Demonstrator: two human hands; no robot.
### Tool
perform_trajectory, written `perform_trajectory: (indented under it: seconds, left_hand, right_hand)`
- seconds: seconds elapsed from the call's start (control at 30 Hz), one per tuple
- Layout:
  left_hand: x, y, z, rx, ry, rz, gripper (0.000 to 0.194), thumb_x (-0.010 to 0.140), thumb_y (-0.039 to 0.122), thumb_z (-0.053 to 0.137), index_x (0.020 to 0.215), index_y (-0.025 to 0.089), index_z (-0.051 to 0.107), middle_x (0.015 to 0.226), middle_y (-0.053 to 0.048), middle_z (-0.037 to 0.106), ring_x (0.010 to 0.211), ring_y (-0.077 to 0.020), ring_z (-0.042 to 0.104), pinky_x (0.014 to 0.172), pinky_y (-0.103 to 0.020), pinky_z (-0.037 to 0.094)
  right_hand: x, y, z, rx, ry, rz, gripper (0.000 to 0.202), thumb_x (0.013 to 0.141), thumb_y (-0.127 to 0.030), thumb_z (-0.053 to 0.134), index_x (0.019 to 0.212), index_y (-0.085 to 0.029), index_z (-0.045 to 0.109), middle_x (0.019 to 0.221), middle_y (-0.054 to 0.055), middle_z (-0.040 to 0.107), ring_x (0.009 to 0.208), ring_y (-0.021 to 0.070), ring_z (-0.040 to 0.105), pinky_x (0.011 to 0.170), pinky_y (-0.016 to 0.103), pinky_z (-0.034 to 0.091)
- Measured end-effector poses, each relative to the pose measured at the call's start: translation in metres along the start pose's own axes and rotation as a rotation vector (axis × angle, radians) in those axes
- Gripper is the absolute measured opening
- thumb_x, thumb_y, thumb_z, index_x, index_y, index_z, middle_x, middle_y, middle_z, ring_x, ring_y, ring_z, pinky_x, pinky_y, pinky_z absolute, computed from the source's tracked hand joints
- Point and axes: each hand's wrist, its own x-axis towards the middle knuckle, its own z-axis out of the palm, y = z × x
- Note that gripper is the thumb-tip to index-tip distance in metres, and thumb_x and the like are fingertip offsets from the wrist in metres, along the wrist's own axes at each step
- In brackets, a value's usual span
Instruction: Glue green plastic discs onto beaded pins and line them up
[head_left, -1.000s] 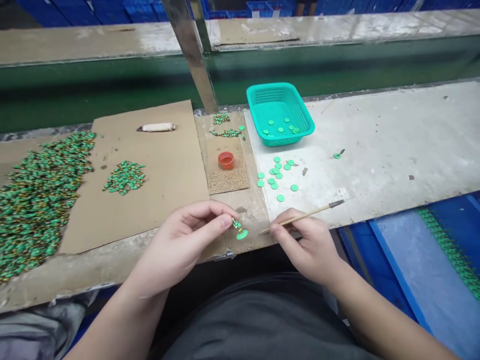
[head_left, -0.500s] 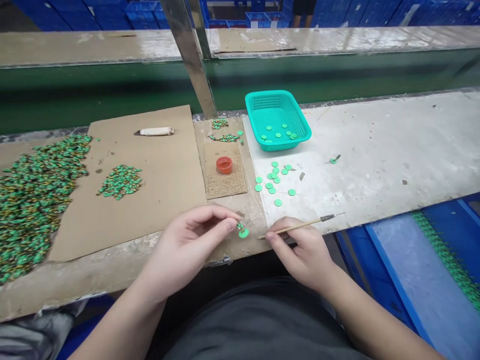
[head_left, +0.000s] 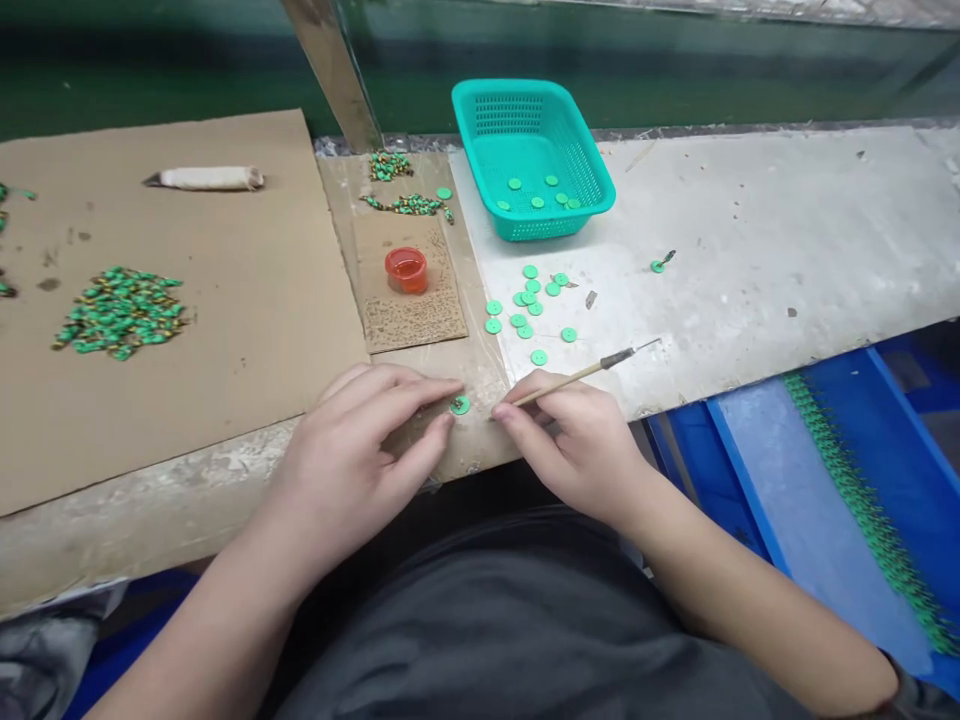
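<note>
Currently, your right hand [head_left: 574, 440] pinches the light handle of the thin tool [head_left: 574, 376] between thumb and fingers; its dark collar and fine tip point away to the right, clear of the work. Your left hand [head_left: 367, 430] sets its forefinger and thumb on either side of the green disc [head_left: 463, 405], which has a small darker piece at its centre. Whether these fingertips press on the disc or merely flank it cannot be made out. The disc sits near the front edge of the bench [head_left: 487, 452], between your two hands.

Beyond your left fingers, note the red cup [head_left: 406, 270], standing on a speckled cardboard pad [head_left: 412, 330]. Behind the pad lie two small groups of green-and-brown parts [head_left: 416, 205].

Past your right hand, loose green discs [head_left: 529, 298] lie scattered on the white surface [head_left: 750, 280]. Behind them stands the turquoise basket [head_left: 459, 110], containing several similar discs.

To your left, a heap of green-and-brown pieces [head_left: 124, 310] rests on the cardboard sheet [head_left: 225, 360], with a dark-tipped white cone [head_left: 210, 179] lying behind it. At far right, below bench level, a blue tray [head_left: 900, 430] carries a dense green row [head_left: 862, 510].
</note>
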Motion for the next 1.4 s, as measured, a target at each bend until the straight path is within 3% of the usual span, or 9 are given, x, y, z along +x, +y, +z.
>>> perform_trajectory:
  seconds: [0.17, 0.43, 0.63, 0.87, 1.2, 1.4]
  left_hand:
    - [0.001, -0.004, 0.006, 0.035, -0.002, -0.014, 0.016, 0.115, 0.035, 0.071, 0.121, 0.033, 0.086, 0.112, -0.002, 0.082, 0.105, -0.0236, 0.079, 0.097, -0.040, 0.060]
    - [-0.004, -0.001, 0.010, 0.083, 0.040, 0.018, 0.011, 0.118, 0.035, 0.071, 0.121, 0.033, 0.082, 0.112, 0.000, 0.081, 0.105, -0.0225, 0.077, 0.096, -0.041, 0.059]
    - [-0.003, 0.000, 0.008, 0.093, 0.037, 0.016, 0.012, 0.120, 0.034, 0.068, 0.120, 0.036, 0.080, 0.113, 0.001, 0.081, 0.105, -0.0230, 0.078, 0.098, -0.042, 0.060]
    - [-0.003, -0.002, 0.010, 0.104, 0.041, 0.062, 0.012, 0.121, 0.033, 0.066, 0.118, 0.029, 0.077, 0.111, -0.001, 0.079, 0.103, -0.0226, 0.076, 0.096, -0.044, 0.059]
    - [-0.002, -0.002, 0.012, 0.073, 0.027, 0.046, 0.020, 0.121, 0.033, 0.063, 0.106, 0.030, 0.076, 0.107, 0.000, 0.079, 0.100, -0.0219, 0.074, 0.094, -0.039, 0.057]
    - [0.002, -0.005, 0.007, -0.012, 0.064, 0.038, 0.014, 0.119, 0.035, 0.065, 0.120, 0.034, 0.079, 0.116, 0.002, 0.084, 0.105, -0.0194, 0.080, 0.098, -0.034, 0.062]
  right_hand:
    - [0.007, 0.004, 0.005, -0.046, -0.029, -0.013, 0.026, 0.119, -0.022, 0.070, 0.095, -0.022, 0.078, 0.103, 0.006, 0.091, 0.093, 0.0196, 0.085, 0.088, 0.033, 0.069]
    - [0.014, 0.012, 0.006, -0.099, -0.159, -0.131, 0.023, 0.124, -0.024, 0.061, 0.107, -0.021, 0.077, 0.110, 0.008, 0.090, 0.102, 0.0222, 0.084, 0.095, 0.036, 0.067]
    - [0.016, 0.011, 0.010, -0.133, -0.138, -0.160, 0.024, 0.125, -0.022, 0.062, 0.105, -0.019, 0.076, 0.106, 0.009, 0.089, 0.099, 0.0218, 0.084, 0.092, 0.034, 0.065]
    - [0.016, 0.009, 0.011, -0.174, -0.142, -0.163, 0.029, 0.126, -0.024, 0.060, 0.101, -0.020, 0.073, 0.100, 0.008, 0.085, 0.093, 0.0220, 0.081, 0.086, 0.034, 0.061]
    - [0.014, 0.000, 0.021, -0.260, -0.136, -0.140, 0.031, 0.129, -0.027, 0.051, 0.101, -0.025, 0.065, 0.095, 0.004, 0.079, 0.089, 0.0213, 0.074, 0.085, 0.036, 0.059]
    - [0.016, 0.004, 0.028, -0.274, -0.136, -0.153, 0.030, 0.129, -0.031, 0.048, 0.109, -0.023, 0.069, 0.100, 0.007, 0.082, 0.095, 0.0234, 0.079, 0.089, 0.037, 0.064]
